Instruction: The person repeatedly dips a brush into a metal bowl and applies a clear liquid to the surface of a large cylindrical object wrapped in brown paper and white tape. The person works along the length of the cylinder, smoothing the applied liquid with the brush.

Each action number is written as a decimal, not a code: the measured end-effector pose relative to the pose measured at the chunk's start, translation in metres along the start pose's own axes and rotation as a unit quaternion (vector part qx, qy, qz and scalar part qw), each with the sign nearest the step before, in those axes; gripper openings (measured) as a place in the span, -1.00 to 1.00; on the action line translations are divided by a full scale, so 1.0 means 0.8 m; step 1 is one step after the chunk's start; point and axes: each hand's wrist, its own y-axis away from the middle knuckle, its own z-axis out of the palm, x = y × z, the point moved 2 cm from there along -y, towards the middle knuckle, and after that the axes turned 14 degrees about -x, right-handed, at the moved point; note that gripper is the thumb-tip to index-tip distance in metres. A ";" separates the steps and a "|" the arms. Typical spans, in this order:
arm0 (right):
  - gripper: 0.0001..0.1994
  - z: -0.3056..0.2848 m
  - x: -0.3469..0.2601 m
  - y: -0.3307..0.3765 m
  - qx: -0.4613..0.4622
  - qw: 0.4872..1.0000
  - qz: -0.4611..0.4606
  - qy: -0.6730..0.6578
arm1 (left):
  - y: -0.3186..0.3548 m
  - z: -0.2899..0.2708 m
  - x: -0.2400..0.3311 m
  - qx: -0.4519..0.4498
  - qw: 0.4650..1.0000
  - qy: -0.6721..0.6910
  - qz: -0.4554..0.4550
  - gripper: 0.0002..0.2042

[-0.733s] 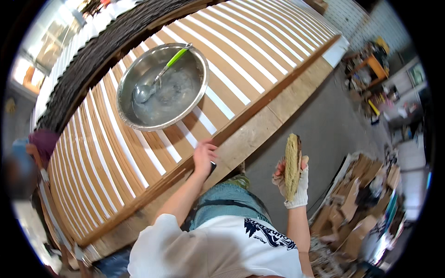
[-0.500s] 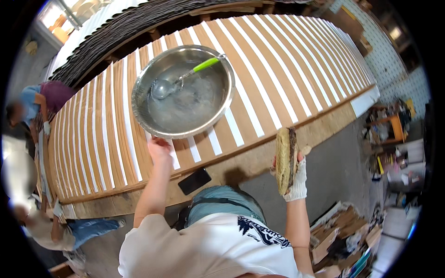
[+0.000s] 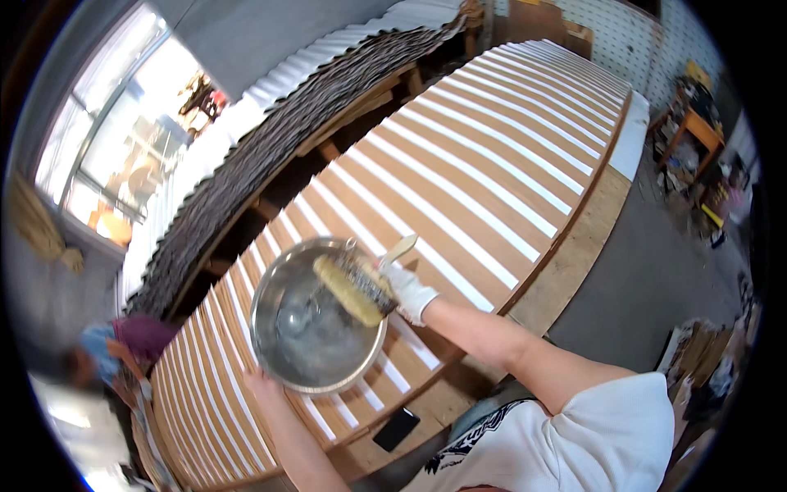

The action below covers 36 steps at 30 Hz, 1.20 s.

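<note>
A large steel basin (image 3: 261, 348) of cloudy liquid stands on the striped stack. My bare left hand (image 3: 261, 385) is at its near-left rim, fingers gripping the edge and partly hidden. My right hand (image 3: 403, 289), in a white glove, is closed round a wide brush (image 3: 348, 291) with a yellowish long side, dark band and pale wooden handle. The brush is over the basin's right side; whether it touches the liquid I cannot tell. In the liquid rests a ladle (image 3: 297, 318), its handle mostly hidden behind the brush.
Brown sheets with white strips (image 3: 484, 164) cover the long table. A black phone (image 3: 396, 430) lies on the wooden near edge. Dark corrugated sheets (image 3: 246, 156) are stacked behind. At far left, another person (image 3: 115, 353) works at the table. Scrap (image 3: 697, 361) lies on the right floor.
My right hand has carried the brush from beyond the table's near edge, leftward over the basin. My left hand stays at the rim. The view has turned and shifted.
</note>
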 end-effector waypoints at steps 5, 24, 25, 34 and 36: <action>-0.64 -0.025 -0.030 0.008 -0.084 0.983 0.078 -0.146 | 0.072 0.012 0.008 0.036 0.995 -0.040 0.082 -0.28; -0.51 -0.371 -0.565 0.035 0.055 0.990 -0.128 -0.029 | 0.210 0.547 -0.482 -0.079 0.996 0.035 -0.007 -0.37; -0.53 -0.398 -0.584 0.028 0.081 0.979 -0.187 0.001 | 0.207 0.575 -0.504 -0.086 0.995 0.045 -0.019 -0.38; -0.54 -0.599 -0.657 -0.035 0.069 0.972 -0.209 0.077 | 0.163 0.654 -0.605 -0.216 0.968 -0.128 0.013 -0.57; -0.53 -0.562 -0.667 -0.028 0.079 0.961 -0.175 0.199 | 0.189 0.636 -0.580 -0.129 0.969 -0.200 0.063 -0.64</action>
